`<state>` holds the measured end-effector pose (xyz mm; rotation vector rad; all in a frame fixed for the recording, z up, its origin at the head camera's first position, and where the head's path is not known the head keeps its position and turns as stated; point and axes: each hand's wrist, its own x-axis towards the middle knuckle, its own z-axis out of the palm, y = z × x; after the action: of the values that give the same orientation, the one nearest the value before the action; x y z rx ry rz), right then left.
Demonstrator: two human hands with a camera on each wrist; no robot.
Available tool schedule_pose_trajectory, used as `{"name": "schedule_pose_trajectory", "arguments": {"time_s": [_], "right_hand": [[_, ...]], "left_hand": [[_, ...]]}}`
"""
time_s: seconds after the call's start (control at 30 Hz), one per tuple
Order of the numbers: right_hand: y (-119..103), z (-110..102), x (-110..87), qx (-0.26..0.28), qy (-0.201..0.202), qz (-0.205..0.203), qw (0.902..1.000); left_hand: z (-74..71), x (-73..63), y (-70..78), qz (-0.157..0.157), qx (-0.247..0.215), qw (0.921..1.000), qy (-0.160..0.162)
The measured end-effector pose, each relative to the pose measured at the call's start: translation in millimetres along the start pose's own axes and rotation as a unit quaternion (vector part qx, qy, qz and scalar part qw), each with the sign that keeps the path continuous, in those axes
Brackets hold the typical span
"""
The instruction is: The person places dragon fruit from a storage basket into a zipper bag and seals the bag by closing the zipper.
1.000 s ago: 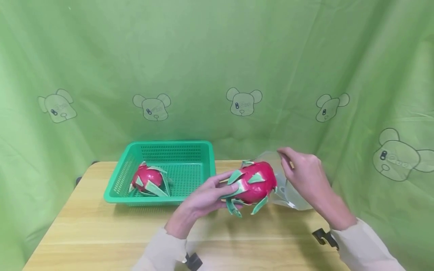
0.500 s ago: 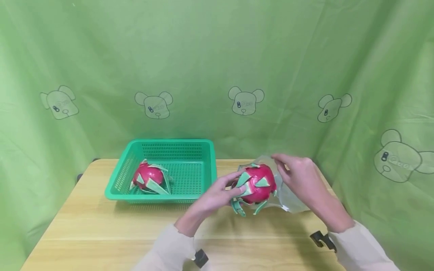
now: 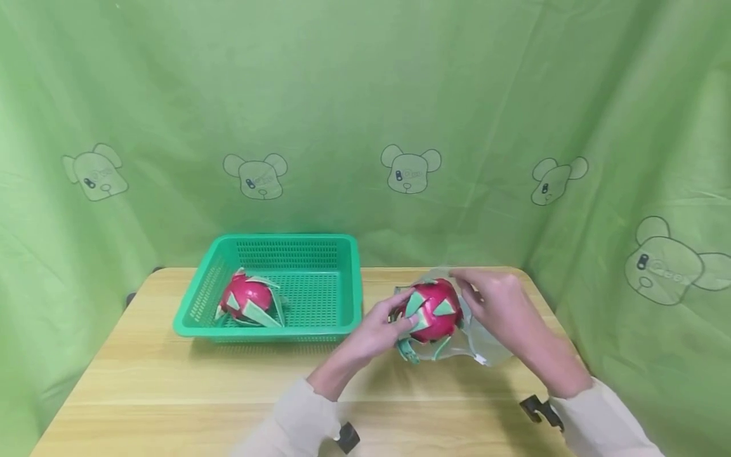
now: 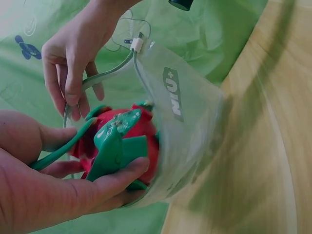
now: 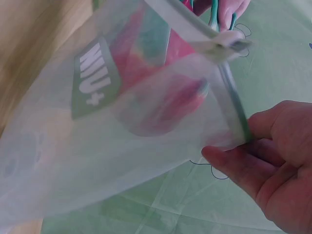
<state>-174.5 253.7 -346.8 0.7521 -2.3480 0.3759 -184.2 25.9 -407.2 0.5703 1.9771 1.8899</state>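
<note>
My left hand (image 3: 381,329) grips a red dragon fruit (image 3: 436,311) with green scales, its fingers round the near end. The fruit's far part sits inside the mouth of a clear slider zip bag (image 4: 187,97), and shows through the plastic in the right wrist view. With my right hand (image 3: 499,304) I pinch the bag's zip edge between thumb and fingers, holding the mouth apart. The white slider (image 4: 137,45) hangs at one end of the zip. A second dragon fruit (image 3: 250,299) lies in the left part of a green plastic basket (image 3: 351,285).
The basket stands at the back left of the wooden table (image 3: 228,400). A green curtain (image 3: 342,95) with bear-head drawings hangs behind the table and along both sides. Black wrist mounts (image 3: 541,411) show below the sleeves.
My left hand has moved right and pushed the dragon fruit into the bag's mouth. My right hand has shifted slightly left and down with the bag's edge. The basket has not moved.
</note>
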Motion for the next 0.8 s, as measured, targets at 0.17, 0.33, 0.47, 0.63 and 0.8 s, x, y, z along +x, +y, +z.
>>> {"name": "schedule_pose_trajectory", "arguments": {"time_s": [0.17, 0.33, 0.47, 0.63, 0.8], "right_hand": [[-8, 5, -11.6, -0.013, -0.017, 0.02, 0.9996], [-19, 10, -24.6, -0.02, -0.034, 0.075, 0.9964], [-28, 10, -29.7, -0.023, -0.045, 0.114, 0.9922], [-29, 3, -29.2, -0.055, 0.0, 0.098, 0.9937], [-29, 3, -30.1, -0.045, 0.016, 0.076, 0.996]], "left_hand": [[4.5, 1.9, -4.1, 0.001, -0.02, 0.9991, 0.036], [7.9, 2.7, -5.2, 0.002, -0.032, 0.9978, 0.058], [9.3, 3.5, -6.7, -0.003, -0.028, 0.9965, 0.078], [12.1, 5.5, -10.8, -0.011, 0.006, 0.9956, 0.093], [17.5, 7.1, -18.0, -0.023, 0.046, 0.9941, 0.096]]}}
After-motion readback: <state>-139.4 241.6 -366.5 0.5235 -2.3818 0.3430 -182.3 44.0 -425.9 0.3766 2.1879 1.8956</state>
